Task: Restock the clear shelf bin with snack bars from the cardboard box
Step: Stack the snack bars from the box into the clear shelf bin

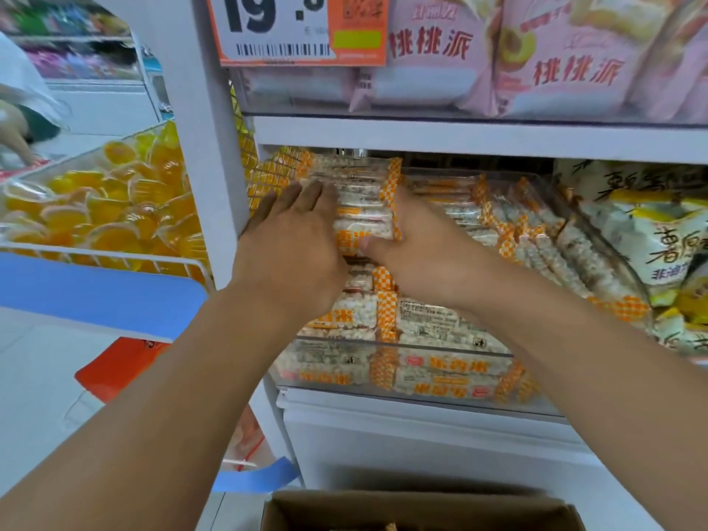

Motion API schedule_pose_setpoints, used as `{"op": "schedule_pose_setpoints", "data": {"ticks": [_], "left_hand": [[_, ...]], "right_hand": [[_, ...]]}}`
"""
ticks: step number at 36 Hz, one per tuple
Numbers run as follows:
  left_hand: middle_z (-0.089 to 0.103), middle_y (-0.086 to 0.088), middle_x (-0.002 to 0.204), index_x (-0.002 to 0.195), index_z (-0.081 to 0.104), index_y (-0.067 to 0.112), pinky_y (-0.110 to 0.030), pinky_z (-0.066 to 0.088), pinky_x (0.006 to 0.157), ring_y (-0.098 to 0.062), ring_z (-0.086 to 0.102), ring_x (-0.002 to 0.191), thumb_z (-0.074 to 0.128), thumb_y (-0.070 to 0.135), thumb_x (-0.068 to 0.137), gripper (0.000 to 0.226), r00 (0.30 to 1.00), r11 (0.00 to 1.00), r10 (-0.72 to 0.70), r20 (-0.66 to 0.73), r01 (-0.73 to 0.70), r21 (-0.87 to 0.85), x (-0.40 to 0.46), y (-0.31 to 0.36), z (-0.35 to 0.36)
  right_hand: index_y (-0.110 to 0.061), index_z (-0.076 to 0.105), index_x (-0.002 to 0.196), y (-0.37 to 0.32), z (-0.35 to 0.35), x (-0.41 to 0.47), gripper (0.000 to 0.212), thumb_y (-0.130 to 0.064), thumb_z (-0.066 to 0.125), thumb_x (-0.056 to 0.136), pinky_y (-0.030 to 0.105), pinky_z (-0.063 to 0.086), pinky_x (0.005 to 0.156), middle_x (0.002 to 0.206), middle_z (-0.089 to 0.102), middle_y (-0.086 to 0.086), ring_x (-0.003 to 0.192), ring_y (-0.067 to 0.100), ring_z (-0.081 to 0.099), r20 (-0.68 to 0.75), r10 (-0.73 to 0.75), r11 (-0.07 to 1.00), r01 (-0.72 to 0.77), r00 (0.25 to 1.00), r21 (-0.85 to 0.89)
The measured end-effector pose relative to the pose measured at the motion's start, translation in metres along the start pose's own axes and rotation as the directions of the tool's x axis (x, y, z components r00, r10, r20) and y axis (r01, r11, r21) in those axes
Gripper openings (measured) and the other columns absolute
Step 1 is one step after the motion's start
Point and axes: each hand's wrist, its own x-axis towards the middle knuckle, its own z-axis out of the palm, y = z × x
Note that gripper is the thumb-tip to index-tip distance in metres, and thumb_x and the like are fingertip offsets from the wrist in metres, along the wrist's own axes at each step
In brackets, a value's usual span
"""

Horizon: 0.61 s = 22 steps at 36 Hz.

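Observation:
The clear shelf bin [452, 348] sits on the middle shelf, filled with puffed-rice snack bars in clear wrappers with orange checkered ends. A stack of these bars [362, 208] lies at the bin's left rear, between my hands. My left hand [295, 243] lies flat with straight fingers on the stack's left side. My right hand [415, 243] holds the stack's right end, thumb pressed on top and fingers round the far side. The cardboard box [417, 511] stands open at the bottom edge, a bit of a bar showing inside.
A white shelf post [208, 147] rises left of the bin. Pink pie bags [498, 59] fill the shelf above, behind a price sign [299, 28]. Yellow-white snack bags [659, 239] sit to the right. A wire basket of orange jelly cups [103, 201] stands left; another person's hand [17, 141] shows far left.

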Motion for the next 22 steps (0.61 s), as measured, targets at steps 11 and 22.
{"op": "schedule_pose_setpoints", "data": {"ticks": [11,22], "left_hand": [[0.021,-0.006,0.164,0.157,0.021,0.012,-0.041,0.010,0.124,-0.024,0.014,0.152,0.038,0.031,0.092,0.070,0.995,0.989,0.030,-0.095,-0.043,-0.140,-0.006,-0.004,-0.001],[0.047,-0.013,0.147,0.145,0.045,0.006,-0.045,0.030,0.115,-0.031,0.038,0.139,0.044,0.025,0.086,0.062,0.965,0.959,0.124,-0.230,-0.176,-0.220,-0.032,-0.006,-0.013]], "right_hand": [[-0.018,0.048,0.104,0.008,-0.016,-0.027,0.032,-0.038,0.069,0.092,0.022,0.038,0.064,0.104,0.062,0.007,0.092,0.008,0.060,-0.095,0.018,0.993,-0.029,0.995,-0.112],[-0.011,0.052,0.141,0.012,-0.030,-0.065,0.045,-0.029,0.058,0.100,0.022,0.029,0.106,0.140,0.056,0.005,0.130,0.021,0.049,-0.268,-0.355,0.891,0.237,0.896,-0.388]]}}
